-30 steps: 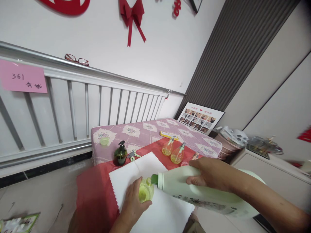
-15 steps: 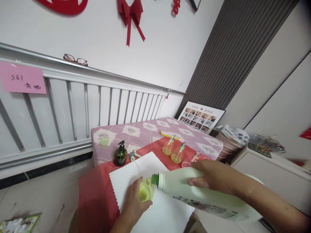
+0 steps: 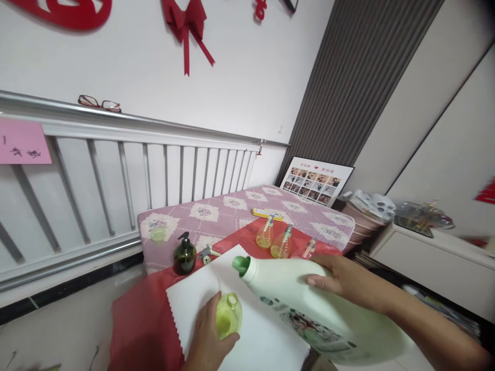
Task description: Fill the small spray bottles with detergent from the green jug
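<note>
My left hand (image 3: pixel 212 330) is wrapped around a small clear yellow-green bottle (image 3: pixel 229 317), uncapped, with yellowish liquid in it. The bottle is over the white sheet (image 3: pixel 266 330). My right hand (image 3: pixel 328 275) grips a large pale-green detergent jug (image 3: pixel 294 299), which lies tilted nearly on its side. Its green spout points left, above and apart from the small bottle's mouth. Part of the jug's handle is hidden by my fingers and forearm. A dark green pump bottle (image 3: pixel 184 255) stands left of the sheet.
Two clear pump bottles (image 3: pixel 281 245) and a pink one (image 3: pixel 309 250) stand on the red cloth (image 3: pixel 143 314). Small pale-green parts (image 3: pixel 208 255) lie beside the dark bottle. A yellow box (image 3: pixel 266 214) and a green lid (image 3: pixel 158 234) rest on the patterned mattress (image 3: pixel 232 203).
The jug's spout has lifted and moved away from the small bottle's mouth. The small bottle stays in my left hand. The whole view has shifted a little.
</note>
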A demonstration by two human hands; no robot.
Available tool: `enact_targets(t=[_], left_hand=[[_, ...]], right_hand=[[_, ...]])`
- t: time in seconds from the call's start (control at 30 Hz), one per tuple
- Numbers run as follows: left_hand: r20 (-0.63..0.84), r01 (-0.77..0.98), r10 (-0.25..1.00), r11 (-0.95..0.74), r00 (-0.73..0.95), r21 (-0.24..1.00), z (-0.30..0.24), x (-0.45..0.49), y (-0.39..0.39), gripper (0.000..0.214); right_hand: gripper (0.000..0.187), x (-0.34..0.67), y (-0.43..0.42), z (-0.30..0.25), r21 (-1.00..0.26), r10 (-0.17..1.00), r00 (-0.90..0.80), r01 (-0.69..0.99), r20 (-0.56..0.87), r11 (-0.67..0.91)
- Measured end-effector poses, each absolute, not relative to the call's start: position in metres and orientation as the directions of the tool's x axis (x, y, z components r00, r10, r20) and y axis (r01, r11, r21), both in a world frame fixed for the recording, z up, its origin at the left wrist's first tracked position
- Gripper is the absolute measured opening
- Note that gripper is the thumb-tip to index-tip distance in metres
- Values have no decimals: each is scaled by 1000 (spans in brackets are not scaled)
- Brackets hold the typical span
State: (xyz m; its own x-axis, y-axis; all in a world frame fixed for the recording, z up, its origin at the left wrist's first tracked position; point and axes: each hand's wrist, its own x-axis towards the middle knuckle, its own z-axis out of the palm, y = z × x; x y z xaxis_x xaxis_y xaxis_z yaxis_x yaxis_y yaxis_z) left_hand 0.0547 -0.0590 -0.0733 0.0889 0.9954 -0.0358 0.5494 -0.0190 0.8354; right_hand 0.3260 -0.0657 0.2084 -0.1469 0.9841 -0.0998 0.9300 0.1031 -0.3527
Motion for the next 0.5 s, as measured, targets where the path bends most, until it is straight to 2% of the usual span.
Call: enact_targets(t=[0.07,0.17,0.27,0.4,0.5], left_hand=[[-52,574,995,-8,87,819,-77,55,-58,92],[-39,591,996,-14,77,806,-81,56,-57,92],[-2,599,998,-40,68,800,-83,57,-57,91],[-28,606,998,-15,62,795,-85,57,-57,97],[-55,609,997,9,58,793,-88,55,-56,101]], right_hand=[[44,333,-60,203,-489,983,-140,870,-120,64],[40,340,-50,189,-608,996,-61,794,-62,11],[40,341,-38,166,-673,1000,28,739,-2,-22],[41,332,-23,130,-753,982,159,657,103,-27],[35,320,-16,101,-770,946,258,638,198,-12]])
